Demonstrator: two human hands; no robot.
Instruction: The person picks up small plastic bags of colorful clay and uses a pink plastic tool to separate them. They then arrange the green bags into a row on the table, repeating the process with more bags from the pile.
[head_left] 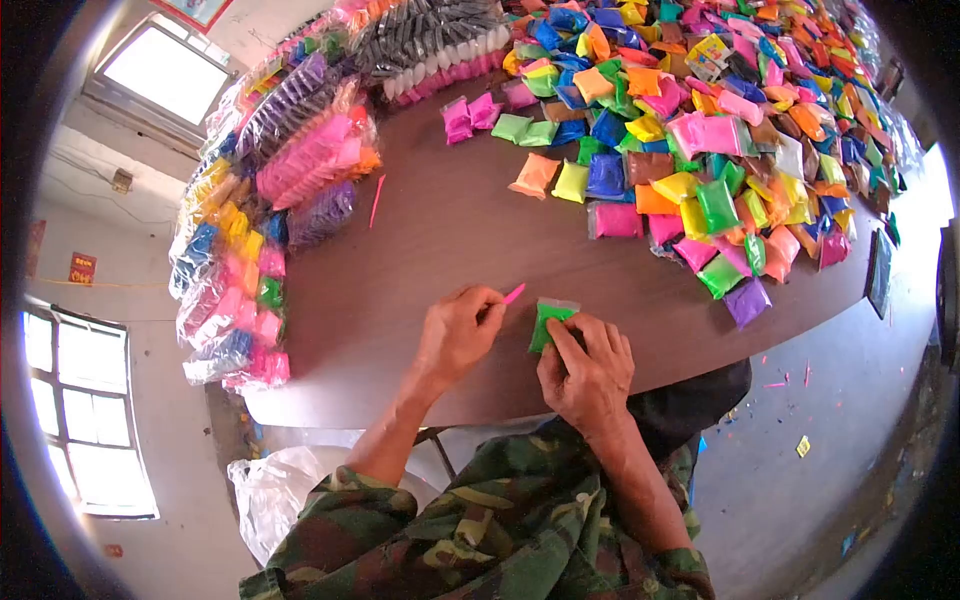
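Nearest you are your forearms, in the rolled sleeves of a green-and-brown camouflage garment [480, 520], reaching over a dark brown wooden table [420, 240]. Your left hand [462, 328] pinches a small pink plastic stick [514, 293] between thumb and fingers, its tip pointing toward the right. Your right hand [588, 368] presses thumb and fingers on a bright green packet in clear film [548, 322], which lies near the table's front edge, just beside the stick. Beyond your left hand, a long thin pink-red strip [377, 201] lies on the wood. Along the table's left side are stacked bundles of clear-wrapped packets [315, 160] in pink, purple, yellow and blue. Farther back, on the right, spreads a large heap of small, many-coloured packets [700, 130]. White-lit windows [92, 400] stand on the left.
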